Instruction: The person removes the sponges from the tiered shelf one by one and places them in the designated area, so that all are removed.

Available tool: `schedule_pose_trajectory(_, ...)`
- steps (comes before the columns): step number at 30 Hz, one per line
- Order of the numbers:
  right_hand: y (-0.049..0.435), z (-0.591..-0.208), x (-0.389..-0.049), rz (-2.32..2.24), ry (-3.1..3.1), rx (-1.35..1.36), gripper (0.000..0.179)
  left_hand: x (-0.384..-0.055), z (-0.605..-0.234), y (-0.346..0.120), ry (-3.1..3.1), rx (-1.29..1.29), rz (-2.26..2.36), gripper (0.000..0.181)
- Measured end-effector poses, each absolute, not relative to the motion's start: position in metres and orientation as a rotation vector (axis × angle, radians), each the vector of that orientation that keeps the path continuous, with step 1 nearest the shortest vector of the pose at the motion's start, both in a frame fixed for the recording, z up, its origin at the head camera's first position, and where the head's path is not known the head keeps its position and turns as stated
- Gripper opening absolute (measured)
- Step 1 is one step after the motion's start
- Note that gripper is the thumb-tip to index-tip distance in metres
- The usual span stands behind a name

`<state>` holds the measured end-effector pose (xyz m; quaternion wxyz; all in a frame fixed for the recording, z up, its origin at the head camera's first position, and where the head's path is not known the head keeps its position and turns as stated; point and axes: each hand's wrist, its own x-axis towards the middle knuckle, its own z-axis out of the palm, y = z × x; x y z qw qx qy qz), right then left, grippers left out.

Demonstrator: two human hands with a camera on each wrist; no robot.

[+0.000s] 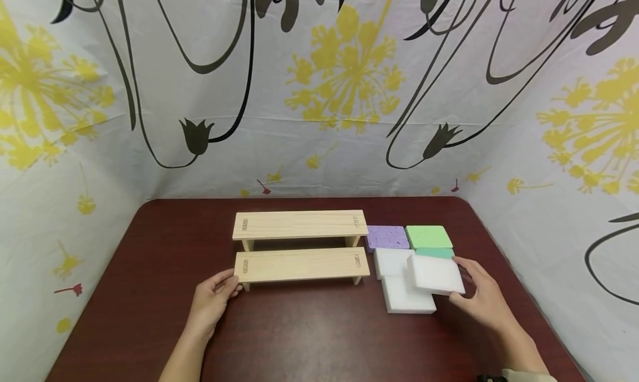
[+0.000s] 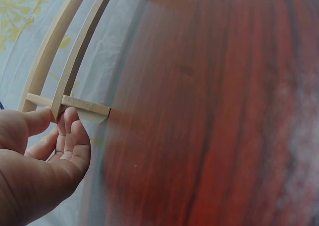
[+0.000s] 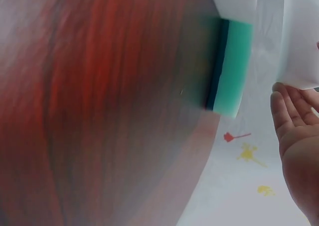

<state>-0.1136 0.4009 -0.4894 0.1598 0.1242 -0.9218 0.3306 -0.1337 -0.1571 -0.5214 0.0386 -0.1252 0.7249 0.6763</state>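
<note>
My left hand [image 1: 209, 301] pinches the left front corner of a low wooden riser [image 1: 302, 264], a pale plank on short legs. In the left wrist view the thumb lies at the plank's end, with the fingers [image 2: 77, 141] curled close to the leg. A similar wooden riser [image 1: 299, 225] stands right behind it. On the right, my right hand [image 1: 481, 296] grips a white sponge block [image 1: 435, 274] by its right end, thumb at the near corner and fingers at the far one. The block is tilted and raised over two other white blocks, one [image 1: 394, 261] behind the other [image 1: 408, 296].
Behind the white blocks lie a purple sponge [image 1: 388, 238] and a light green sponge [image 1: 428, 237]. A teal sponge [image 1: 435, 253] is partly covered from view by the held block. The dark red table [image 1: 309, 337] meets a patterned cloth [image 1: 319, 166] at the back and sides.
</note>
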Motion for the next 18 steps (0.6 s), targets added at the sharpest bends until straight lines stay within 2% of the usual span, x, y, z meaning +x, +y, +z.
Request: schedule_pose_trajectory(18, 0.434, -0.496, -0.103, 0.896, -2.661, 0.305, 0.079, -0.133, -0.520, -0.156, 2.227, -0.380, 2.063, 0.039)
